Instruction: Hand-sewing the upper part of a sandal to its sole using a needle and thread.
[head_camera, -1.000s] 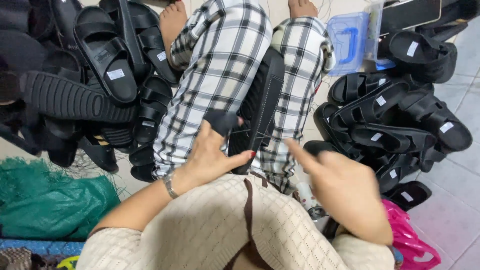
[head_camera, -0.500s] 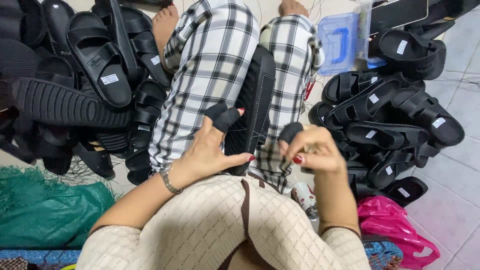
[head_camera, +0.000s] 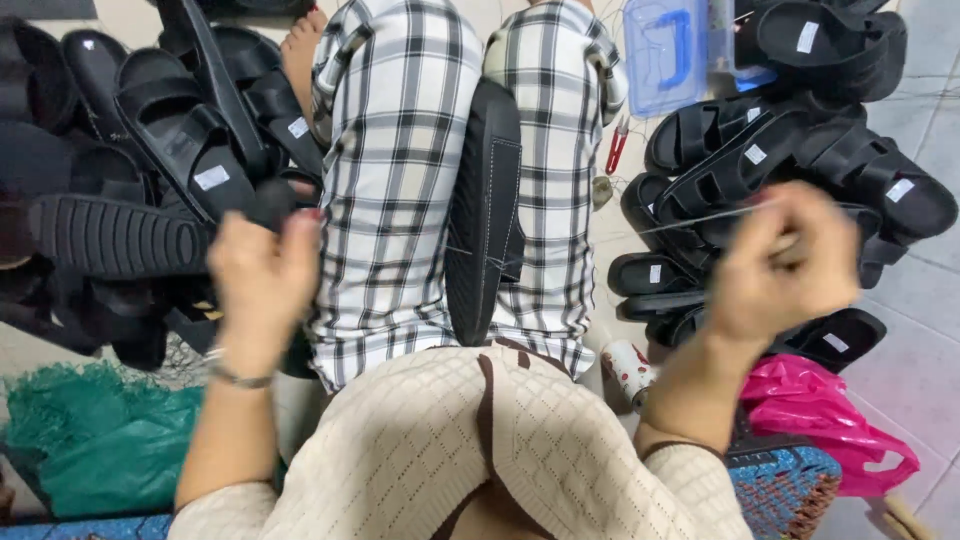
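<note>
Sandals (head_camera: 150, 190), black and heaped, fill the far left beside the person's leg, and a green net bag (head_camera: 90, 450) lies below them on the floor. Just in front of that heap the left hand (head_camera: 262, 285) is raised, its fingers curled around a black strap (head_camera: 272, 205), with a thin bracelet at the wrist. Between the checked trouser legs a black sandal sole (head_camera: 485, 215) stands on its edge, wedged between the knees, with a line of pale stitching along its side. To its right, red snips (head_camera: 616, 145) lie on the tiled floor near a clear blue plastic box (head_camera: 665, 55). Further right the right hand (head_camera: 785, 265) is lifted and clenched, pinching a pale thread (head_camera: 700, 218) that runs taut from the fingers back leftward. Behind that hand lies a second pile of black sandals (head_camera: 790, 150), and a pink plastic bag (head_camera: 830, 415) sits at the lower right.
</note>
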